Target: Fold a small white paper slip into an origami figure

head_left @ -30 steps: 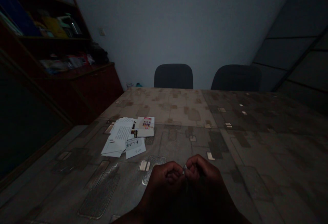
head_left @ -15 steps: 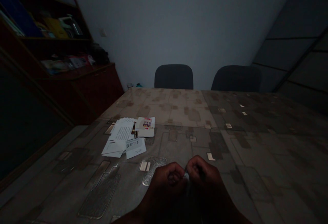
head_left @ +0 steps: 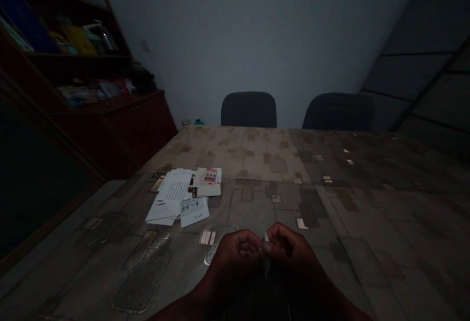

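Observation:
Close together over the near part of the table, both my hands are closed around a thin whitish piece of paper [head_left: 266, 265]. It stands nearly edge-on between them, so its printing and full shape are hidden. My left hand [head_left: 237, 255] has its fingers curled in and pinches the paper from the left. From the other side, my right hand [head_left: 292, 252] grips it between thumb and curled fingers. Ahead and to the left lies a loose pile of white papers and cards [head_left: 176, 191]. On its right side is a card with a red-edged picture [head_left: 210, 177].
The table [head_left: 257, 161] wears a patterned brown cover. Two dark chairs, one at the middle [head_left: 248, 109] and one farther right [head_left: 338, 111], stand beyond its far edge. A wooden shelf cabinet [head_left: 135, 120] fills the left side. The light is dim.
The paper's tip now rises higher between my fingers and shows more of its edge. My fingers have shifted slightly on it. The pile on the table has stayed put.

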{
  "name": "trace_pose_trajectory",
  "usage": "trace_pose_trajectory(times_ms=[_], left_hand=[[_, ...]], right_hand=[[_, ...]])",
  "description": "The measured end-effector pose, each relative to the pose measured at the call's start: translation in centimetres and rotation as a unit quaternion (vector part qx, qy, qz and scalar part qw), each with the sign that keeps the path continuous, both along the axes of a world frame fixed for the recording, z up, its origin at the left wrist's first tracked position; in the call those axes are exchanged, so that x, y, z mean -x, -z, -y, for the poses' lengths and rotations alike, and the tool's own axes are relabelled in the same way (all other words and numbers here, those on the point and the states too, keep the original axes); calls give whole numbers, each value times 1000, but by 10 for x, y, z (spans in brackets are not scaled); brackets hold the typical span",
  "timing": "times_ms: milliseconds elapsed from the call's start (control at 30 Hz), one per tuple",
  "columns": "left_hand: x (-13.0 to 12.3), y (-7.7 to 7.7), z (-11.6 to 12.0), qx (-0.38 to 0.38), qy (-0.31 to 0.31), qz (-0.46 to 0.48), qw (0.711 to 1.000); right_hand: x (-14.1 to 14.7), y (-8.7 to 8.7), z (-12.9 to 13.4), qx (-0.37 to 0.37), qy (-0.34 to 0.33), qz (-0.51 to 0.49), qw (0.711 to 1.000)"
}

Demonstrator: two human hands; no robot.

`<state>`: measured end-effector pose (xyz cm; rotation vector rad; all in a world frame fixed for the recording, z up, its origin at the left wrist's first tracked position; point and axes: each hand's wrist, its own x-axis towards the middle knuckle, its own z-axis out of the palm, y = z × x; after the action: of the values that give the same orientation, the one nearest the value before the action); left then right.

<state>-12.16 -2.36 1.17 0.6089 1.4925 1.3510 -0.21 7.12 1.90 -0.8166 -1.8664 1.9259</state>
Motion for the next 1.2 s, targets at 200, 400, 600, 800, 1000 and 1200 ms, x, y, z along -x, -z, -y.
trace_pose_trajectory(times_ms=[200, 400, 600, 800, 1000, 1200], left_hand=[[-2, -4, 3, 1, 23, -45, 999], [-2, -1, 3, -1, 45, -94, 995], [1, -1, 2, -1, 36, -121, 992], [3, -3, 2, 1, 31, -147, 989], [5, -2, 1, -19, 5, -122, 992], [5, -9, 3, -38, -8, -145, 989]], right_hand=[[0, 1, -2, -53, 41, 12, 998], [-1, 7, -3, 27, 32, -19, 999], [-1, 10, -6, 64, -8, -19, 998], [-1, 7, -8, -41, 10, -1, 999], [-1, 6, -9, -54, 58, -25, 996], [-3, 1, -6, -219, 31, -56, 974]])
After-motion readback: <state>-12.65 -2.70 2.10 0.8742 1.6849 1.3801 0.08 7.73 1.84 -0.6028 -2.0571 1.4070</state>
